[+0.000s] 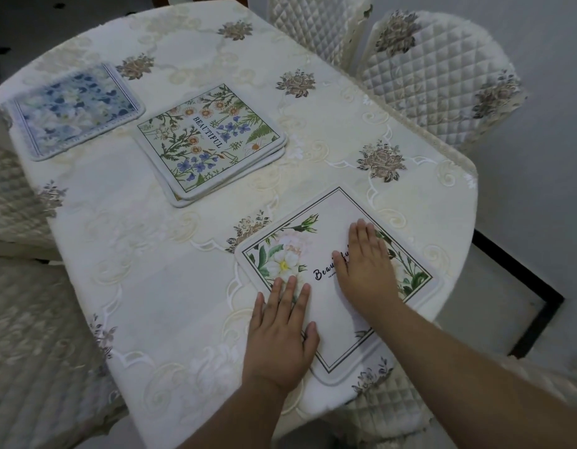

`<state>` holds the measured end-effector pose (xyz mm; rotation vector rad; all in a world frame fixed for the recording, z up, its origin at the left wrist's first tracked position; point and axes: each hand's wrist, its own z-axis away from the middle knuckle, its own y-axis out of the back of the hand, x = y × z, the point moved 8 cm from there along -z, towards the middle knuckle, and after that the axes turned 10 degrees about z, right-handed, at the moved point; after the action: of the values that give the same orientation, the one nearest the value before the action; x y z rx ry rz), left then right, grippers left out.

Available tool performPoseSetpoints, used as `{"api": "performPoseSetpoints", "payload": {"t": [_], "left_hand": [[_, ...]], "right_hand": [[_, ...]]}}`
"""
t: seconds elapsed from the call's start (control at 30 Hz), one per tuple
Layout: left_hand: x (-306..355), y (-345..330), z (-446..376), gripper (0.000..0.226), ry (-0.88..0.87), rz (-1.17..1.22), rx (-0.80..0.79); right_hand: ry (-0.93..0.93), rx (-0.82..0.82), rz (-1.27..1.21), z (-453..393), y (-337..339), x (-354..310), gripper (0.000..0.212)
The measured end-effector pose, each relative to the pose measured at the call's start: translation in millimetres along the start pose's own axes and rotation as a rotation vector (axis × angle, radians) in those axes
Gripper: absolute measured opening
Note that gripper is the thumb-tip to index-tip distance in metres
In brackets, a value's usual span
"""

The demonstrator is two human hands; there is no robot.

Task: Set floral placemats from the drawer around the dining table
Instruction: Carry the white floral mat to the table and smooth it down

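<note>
Under both flat hands point(280, 332) lies a white-rose placemat point(316, 254) (lettering seemingly "Beautiful").

Dim, even, cool light with faint shadows, no glare; wide-angle bending curves the edges, and corners look soft.

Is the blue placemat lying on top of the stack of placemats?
No, the blue placemat lies by itself on the tablecloth, apart from the stack.
</note>
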<state>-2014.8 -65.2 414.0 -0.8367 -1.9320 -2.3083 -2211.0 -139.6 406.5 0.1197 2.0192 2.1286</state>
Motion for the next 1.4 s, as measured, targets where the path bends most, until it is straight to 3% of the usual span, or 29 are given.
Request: {"api": "performPoseSetpoints", "payload": {"t": [0.17,0.33,0.53,0.67,0.83,1.17,1.3,1.4], "left_hand": [[-2,3,2,0.065,0.023,0.028,0.001],[-8,42,-48,0.062,0.084,0.060,0.144],[-29,25,-112,0.065,-0.021,-0.028,-0.092],[-65,30,-108,0.071,-0.019,-0.073,-0.067],[-92,46,-85,0.074,0.156,0.014,0.042],[-84,39,-49,0.065,0.073,-0.054,0.081],[-84,40,-49,0.065,0.072,-0.051,0.093],[-85,40,-49,0.065,0.071,-0.060,0.104]], "right_hand": [[-0.067,0.005,0.062,37,-2,8,0.075],[-0.068,0.007,0.076,35,-1,6,0.076],[-0.074,0.004,0.049,35,0,7,0.076],[-0.070,-0.005,0.027,35,0,8,0.075],[-0.063,0.006,0.032,36,1,8,0.075],[-0.078,0.020,0.029,47,2,-1,0.072],[0.131,0.088,-0.036,78,20,-62,0.069],[0.231,0.031,0.007,102,6,-94,0.069]]}}
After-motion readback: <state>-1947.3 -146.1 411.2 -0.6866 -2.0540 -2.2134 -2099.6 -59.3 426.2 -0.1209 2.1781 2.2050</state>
